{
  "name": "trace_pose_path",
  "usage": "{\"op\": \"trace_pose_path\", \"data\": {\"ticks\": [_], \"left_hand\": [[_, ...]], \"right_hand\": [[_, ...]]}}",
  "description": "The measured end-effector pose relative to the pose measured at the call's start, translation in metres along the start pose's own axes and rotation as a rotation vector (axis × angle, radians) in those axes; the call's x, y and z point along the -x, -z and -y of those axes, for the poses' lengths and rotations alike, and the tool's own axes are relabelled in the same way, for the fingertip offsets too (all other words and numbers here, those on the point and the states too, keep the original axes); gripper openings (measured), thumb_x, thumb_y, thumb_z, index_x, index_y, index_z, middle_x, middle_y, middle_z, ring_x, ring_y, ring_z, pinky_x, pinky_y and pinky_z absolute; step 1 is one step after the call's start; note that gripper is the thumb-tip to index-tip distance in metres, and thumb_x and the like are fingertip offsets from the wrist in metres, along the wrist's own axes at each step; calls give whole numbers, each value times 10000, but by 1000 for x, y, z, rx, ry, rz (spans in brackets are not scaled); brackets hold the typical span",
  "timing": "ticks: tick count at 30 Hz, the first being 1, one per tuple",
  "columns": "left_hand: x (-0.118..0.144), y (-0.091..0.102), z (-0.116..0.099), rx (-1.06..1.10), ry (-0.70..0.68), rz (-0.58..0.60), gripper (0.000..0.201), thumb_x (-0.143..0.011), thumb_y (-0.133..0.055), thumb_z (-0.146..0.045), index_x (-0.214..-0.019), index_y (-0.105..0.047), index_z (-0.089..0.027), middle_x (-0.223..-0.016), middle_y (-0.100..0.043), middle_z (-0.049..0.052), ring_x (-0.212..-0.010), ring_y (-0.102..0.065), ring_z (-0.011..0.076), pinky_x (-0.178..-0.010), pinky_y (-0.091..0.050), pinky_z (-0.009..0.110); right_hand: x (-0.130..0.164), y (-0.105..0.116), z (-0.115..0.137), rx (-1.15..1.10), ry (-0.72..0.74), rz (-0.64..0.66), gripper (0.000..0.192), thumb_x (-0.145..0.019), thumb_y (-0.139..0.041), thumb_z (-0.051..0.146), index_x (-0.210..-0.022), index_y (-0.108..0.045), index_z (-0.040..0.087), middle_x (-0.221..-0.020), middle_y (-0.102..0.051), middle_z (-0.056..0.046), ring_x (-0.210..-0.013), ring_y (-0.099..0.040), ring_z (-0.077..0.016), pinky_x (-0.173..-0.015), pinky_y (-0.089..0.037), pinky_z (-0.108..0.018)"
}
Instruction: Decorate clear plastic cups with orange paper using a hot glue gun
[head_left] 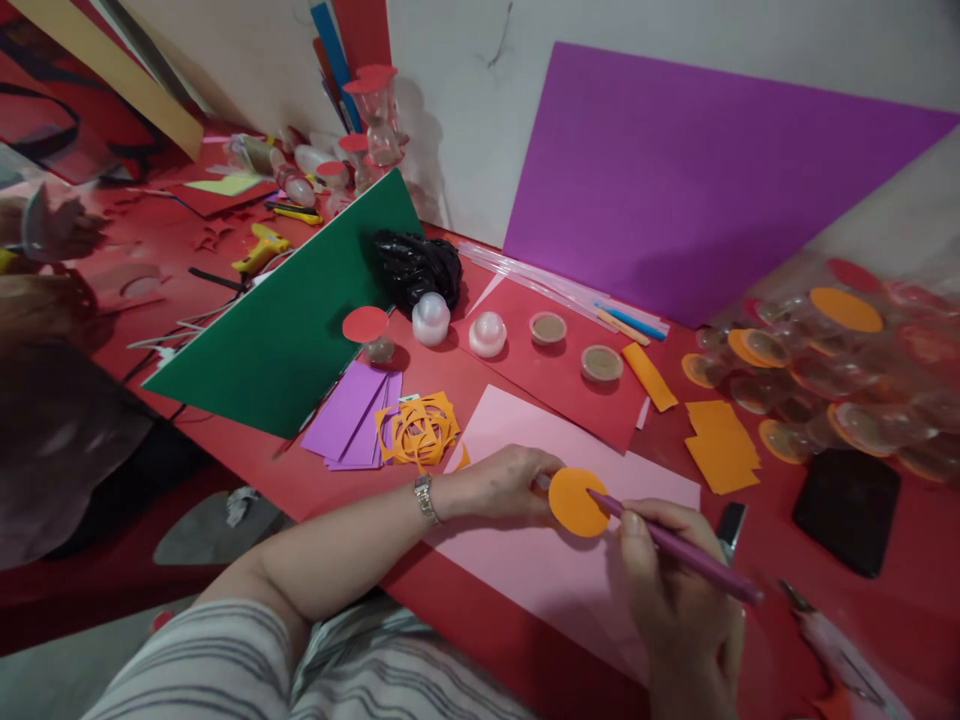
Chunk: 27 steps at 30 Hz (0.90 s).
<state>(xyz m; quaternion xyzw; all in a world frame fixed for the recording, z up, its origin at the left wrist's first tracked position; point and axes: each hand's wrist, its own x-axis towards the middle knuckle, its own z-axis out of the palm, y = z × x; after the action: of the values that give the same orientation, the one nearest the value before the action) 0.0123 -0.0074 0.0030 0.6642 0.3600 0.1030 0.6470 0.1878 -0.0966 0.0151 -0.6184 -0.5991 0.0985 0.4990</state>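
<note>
Orange paper disc [579,505] sits low in the frame, just right of centre, above a pink sheet [495,430]. The left hand [510,485] grasps its edge, some fingers hidden behind it; the right hand [671,580] grips a purple pen [694,555], tip at the disc's face. The right hand partly covers a dark, silver-edged object [732,524].

Left of centre, orange paper scraps [420,430] overlap purple cards [349,415]. Beyond them, a tilted green board [300,310] stands between this workspace and another person's hands [52,240], blurred at the left edge. A black plastic bag [420,268] touches the board near the upper middle. 2 sand-coloured cups [601,364] rest right of centre; orange squares [720,445] lie farther right, near stacked clear containers [847,375]. Whether the pen's barrel carries lettering, I cannot tell.
</note>
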Motion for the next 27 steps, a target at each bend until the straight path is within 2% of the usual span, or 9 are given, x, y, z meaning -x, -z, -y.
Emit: {"op": "trace_pose_path", "data": {"ticks": [4, 9, 11, 16, 19, 21, 24, 27], "left_hand": [[1, 0, 0, -9, -3, -3, 309, -781, -765, -298, -1034, -711, -129, -773, -630, -8, -637, -489, 90, -554, -392, 176], [1, 1, 1, -44, -27, -5, 305, -795, -761, -318, -1019, -706, -119, -819, -661, 14, -679, -526, 104, -583, -412, 184], [0, 1, 2, -49, -48, -14, 297, -794, -764, -286, -1033, -706, -120, -841, -671, 15, -710, -545, 106, -607, -419, 181], [-1, 0, 3, -20, -30, -17, 309, -771, -790, -285, -1020, -708, -122, -803, -645, -8, -682, -521, 94, -591, -407, 176], [0, -1, 3, -11, -37, -22, 318, -769, -801, -304, -1006, -704, -115, -797, -640, -9, -662, -513, 88, -577, -397, 176], [0, 0, 3, -15, -55, -25, 315, -774, -800, -301, -1007, -705, -112, -805, -643, -5, -675, -522, 92, -583, -399, 178], [0, 0, 2, -27, -63, -22, 279, -785, -787, -275, -1002, -707, -118, -806, -638, -7, -693, -528, 97, -603, -408, 182], [0, 1, 1, -28, -58, -28, 254, -780, -781, -234, -998, -709, -124, -802, -638, -13, -694, -530, 96, -613, -407, 185]], "right_hand": [[1, 0, -5, -1, -35, -40, 135, -896, -649, 319, -835, -678, 201, -708, -680, -24, -550, -622, -142, -461, -470, -233], [4, 1, -7, -9, 26, 10, 111, -903, -640, 305, -850, -670, 212, -718, -668, -14, -573, -622, -145, -491, -475, -243], [5, 0, -3, -14, 9, 18, 108, -910, -633, 302, -862, -669, 213, -728, -672, -9, -577, -620, -140, -499, -471, -241], [6, -1, 17, -41, -138, 20, 163, -936, -588, 330, -829, -630, 215, -714, -651, -3, -579, -594, -136, -528, -467, -260], [8, 0, 20, -89, -79, 99, 168, -925, -603, 324, -796, -621, 218, -674, -639, 5, -534, -567, -122, -472, -423, -243], [8, 0, 18, -105, -70, 102, 165, -926, -608, 322, -801, -631, 216, -675, -644, 3, -525, -572, -121, -457, -421, -235], [6, 0, 10, -99, -111, 34, 178, -930, -611, 340, -810, -645, 213, -687, -649, -3, -540, -592, -134, -473, -451, -238], [4, 1, 0, -72, -69, 16, 149, -914, -637, 332, -828, -660, 212, -687, -657, -4, -532, -594, -136, -450, -437, -230]]}}
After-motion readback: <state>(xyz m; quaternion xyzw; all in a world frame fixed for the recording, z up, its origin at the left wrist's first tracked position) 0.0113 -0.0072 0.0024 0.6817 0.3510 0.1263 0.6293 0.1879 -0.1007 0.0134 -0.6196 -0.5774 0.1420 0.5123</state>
